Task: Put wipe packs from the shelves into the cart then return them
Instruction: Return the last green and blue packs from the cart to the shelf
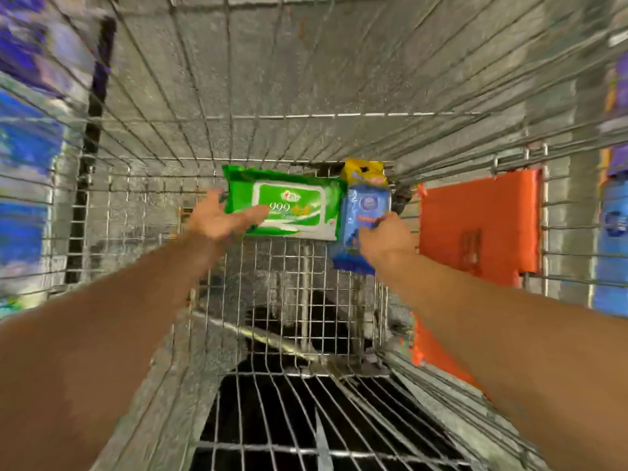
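Grey concrete floor shows through the whole frame, with blurry blue and purple shelf stock [23,185] smeared down the left edge and a bit more along the right edge. Pretty much everything else is the silver wire-mesh shopping cart [142,205], seen from above, so its walls fan out toward the top of the frame.

Inside the cart, near the middle of the frame, there's a flat green plastic wipe pack with a white label reading 999 [289,202], lying against the wire. Just right of it, touching its edge, is a smaller blue plastic wipe pack [365,212]. Peeking out above the blue one is a yellow packet [365,169], mostly hidden, so can't say what it is. An orange plastic flap [479,219] sits on the cart's wire at centre right, well clear of the packs.

Both bare arms reach in from the bottom corners. The left hand [217,217] is spread, fingers out straight, with the fingertips lying over the green pack's lower left corner; it isn't wrapped around anything. The right hand [387,236] has its fingers curled round the blue pack, gripping it at its lower half, so the pack sticks up above the knuckles and a bit of blue shows below the wrist too.
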Motion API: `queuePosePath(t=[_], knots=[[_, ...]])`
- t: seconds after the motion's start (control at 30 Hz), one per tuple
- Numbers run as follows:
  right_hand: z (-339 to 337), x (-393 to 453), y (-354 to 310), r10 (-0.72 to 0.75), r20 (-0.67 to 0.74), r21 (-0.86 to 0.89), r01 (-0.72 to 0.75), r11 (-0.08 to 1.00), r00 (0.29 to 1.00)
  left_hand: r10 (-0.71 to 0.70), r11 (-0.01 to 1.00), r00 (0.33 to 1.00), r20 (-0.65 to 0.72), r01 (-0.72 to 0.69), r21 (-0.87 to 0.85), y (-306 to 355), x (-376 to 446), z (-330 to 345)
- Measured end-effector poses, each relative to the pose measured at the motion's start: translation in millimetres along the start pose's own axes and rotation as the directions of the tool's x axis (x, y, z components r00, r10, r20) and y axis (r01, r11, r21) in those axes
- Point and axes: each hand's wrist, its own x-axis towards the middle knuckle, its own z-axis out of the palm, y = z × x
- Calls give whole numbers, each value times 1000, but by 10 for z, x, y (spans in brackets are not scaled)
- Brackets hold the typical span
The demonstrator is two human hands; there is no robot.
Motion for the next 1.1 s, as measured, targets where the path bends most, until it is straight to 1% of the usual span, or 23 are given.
queuePosePath(t=[0.03,0.1,0.17,0.2,0.3,0.4,0.43,0.47,0.53,0.6,0.67,0.83,0.97,1.1], knots=[[55,15,4,10,-29,13,-10,1000,1000,-14,999,999,45,15,-29,-13,-6,18],[125,8,-35,46,-103,33,-43,999,994,-45,995,996,75,51,-90,-86,41,57],[146,-26,-92,81,-146,35,-77,996,986,-48,987,994,99,63,-147,-83,55,76],[158,-29,-117,91,-148,41,-86,995,985,-30,987,995,98,45,-152,-102,105,89],[198,1,-161,172,-110,57,-167,984,979,-41,982,990,134,64,-178,-30,96,68],[195,59,-155,231,-75,62,-226,972,970,-59,985,987,147,81,-152,-74,241,42],[175,52,-164,242,-69,59,-238,969,968,-47,981,981,187,80,-178,-45,250,33],[165,64,-152,253,-68,60,-249,967,965,-63,974,972,225,109,-198,3,217,18],[198,151,-85,273,-67,88,-266,960,960,-36,966,940,340,121,-230,53,223,28],[204,177,-60,280,-67,136,-269,953,958,0,971,925,380,90,-220,50,253,45],[117,83,-143,287,-43,193,-274,942,957,45,970,926,374,48,-237,43,233,53],[-7,91,-142,310,-25,277,-291,916,950,123,945,916,381,9,-327,-21,139,95],[1,102,-90,279,-37,262,-260,929,960,130,920,935,331,11,-392,-63,89,122],[63,68,-146,301,18,252,-295,921,954,55,906,955,293,75,-416,-41,82,107]])
